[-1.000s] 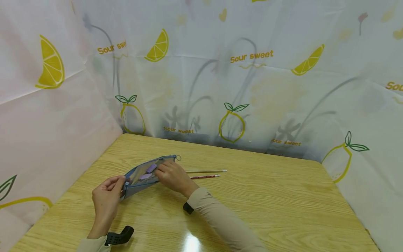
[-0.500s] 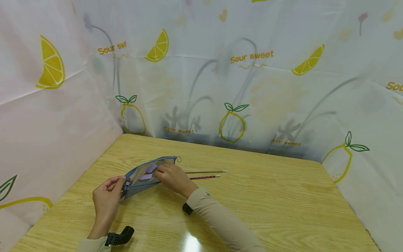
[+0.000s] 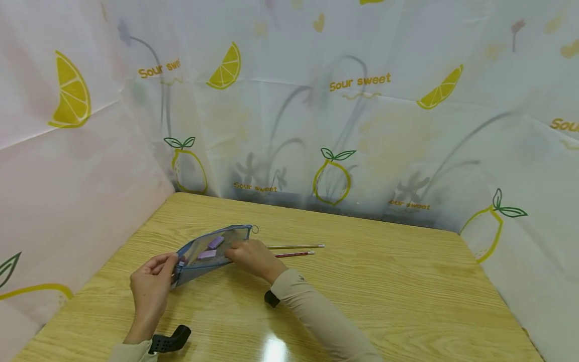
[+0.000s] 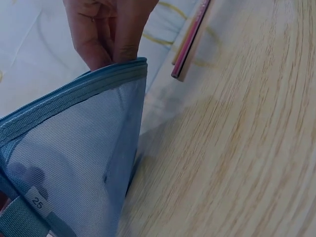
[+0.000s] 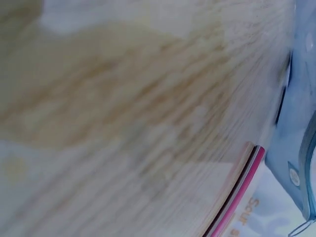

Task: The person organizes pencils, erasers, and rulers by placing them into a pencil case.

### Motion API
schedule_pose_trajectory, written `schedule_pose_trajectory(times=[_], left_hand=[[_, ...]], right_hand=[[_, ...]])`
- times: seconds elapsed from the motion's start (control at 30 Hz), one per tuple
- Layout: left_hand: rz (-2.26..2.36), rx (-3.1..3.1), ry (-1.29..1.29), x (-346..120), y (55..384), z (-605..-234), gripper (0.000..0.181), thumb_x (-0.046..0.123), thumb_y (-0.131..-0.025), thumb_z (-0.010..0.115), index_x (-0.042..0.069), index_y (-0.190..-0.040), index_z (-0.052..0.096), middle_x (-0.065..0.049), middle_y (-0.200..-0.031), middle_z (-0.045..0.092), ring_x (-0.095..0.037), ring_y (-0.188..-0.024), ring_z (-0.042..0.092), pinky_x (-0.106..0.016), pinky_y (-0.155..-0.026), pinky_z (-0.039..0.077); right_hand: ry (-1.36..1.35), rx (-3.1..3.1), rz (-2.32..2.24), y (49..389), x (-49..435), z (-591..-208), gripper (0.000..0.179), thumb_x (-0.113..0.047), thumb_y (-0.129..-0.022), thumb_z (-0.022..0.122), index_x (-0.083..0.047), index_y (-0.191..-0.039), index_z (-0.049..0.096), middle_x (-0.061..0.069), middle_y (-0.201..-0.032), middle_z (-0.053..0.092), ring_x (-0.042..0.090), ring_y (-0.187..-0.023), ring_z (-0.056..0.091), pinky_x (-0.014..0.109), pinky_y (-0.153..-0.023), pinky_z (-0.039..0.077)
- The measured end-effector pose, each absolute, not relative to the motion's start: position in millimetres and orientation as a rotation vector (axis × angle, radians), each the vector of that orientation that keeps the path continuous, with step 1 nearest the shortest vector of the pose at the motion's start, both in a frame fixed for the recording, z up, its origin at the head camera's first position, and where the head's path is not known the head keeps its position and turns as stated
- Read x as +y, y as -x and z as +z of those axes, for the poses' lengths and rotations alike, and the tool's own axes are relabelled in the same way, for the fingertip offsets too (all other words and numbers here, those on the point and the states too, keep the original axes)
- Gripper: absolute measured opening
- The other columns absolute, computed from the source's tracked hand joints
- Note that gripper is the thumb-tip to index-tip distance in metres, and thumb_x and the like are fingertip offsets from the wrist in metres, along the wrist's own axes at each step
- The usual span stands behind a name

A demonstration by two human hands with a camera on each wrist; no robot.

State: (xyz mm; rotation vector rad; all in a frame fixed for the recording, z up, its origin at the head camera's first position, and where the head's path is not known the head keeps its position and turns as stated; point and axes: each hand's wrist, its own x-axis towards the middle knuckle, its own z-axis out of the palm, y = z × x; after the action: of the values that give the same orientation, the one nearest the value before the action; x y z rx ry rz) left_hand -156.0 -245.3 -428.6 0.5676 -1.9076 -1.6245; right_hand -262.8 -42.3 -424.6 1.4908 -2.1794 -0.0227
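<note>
A blue mesh zip pencil case (image 3: 194,275) stands tilted on the table, its top gaping. My left hand (image 3: 151,289) pinches its left corner near the zipper end. At the right end of the opening is my right hand (image 3: 253,257), fingers bent and tips dipping behind the near rim. In the left wrist view that right hand (image 4: 111,27) shows thumb and fingers close together at the rim; the tips are hidden, so I cannot tell what they hold. Two purple blocks like erasers (image 3: 215,242) lie inside the case.
Two pencils lie on the wooden table (image 3: 384,291) right of the case: a yellowish pencil (image 3: 296,247) and a red pencil (image 3: 294,254). A metal ring (image 3: 255,229) hangs at the case's right tip. Lemon-printed cloth (image 3: 280,125) walls the table's back and sides.
My right hand has shifted slightly right and nearer along the opening, showing more of the case's inside. My left hand keeps its grip on the corner.
</note>
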Motion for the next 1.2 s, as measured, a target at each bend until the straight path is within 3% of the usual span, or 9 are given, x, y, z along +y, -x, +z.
schedule_pose_trajectory(times=[0.67,1.2], left_hand=[[-1.655,-1.859,-0.585,-251,158,-422,0.021,0.017,-0.091,0.069,-0.004,-0.096,0.071,0.013,-0.066,0.068,-0.001,-0.059,0.064,-0.016,-0.049,0.050],[-1.630,-1.870,-0.571,-253,170,-422,0.026,0.018,-0.092,0.067,-0.007,-0.101,0.068,0.017,-0.066,0.066,0.001,-0.059,0.063,-0.015,-0.050,0.050]], right_hand=[[-1.479,-1.992,0.016,266,-31,-405,0.011,-0.017,-0.094,0.067,-0.021,-0.098,0.076,-0.009,-0.093,0.070,0.005,-0.086,0.065,0.018,-0.077,0.049],[-1.402,-1.962,0.090,269,-5,-388,0.007,-0.017,-0.092,0.069,-0.019,-0.091,0.075,-0.007,-0.087,0.070,0.007,-0.080,0.064,0.023,-0.072,0.050]])
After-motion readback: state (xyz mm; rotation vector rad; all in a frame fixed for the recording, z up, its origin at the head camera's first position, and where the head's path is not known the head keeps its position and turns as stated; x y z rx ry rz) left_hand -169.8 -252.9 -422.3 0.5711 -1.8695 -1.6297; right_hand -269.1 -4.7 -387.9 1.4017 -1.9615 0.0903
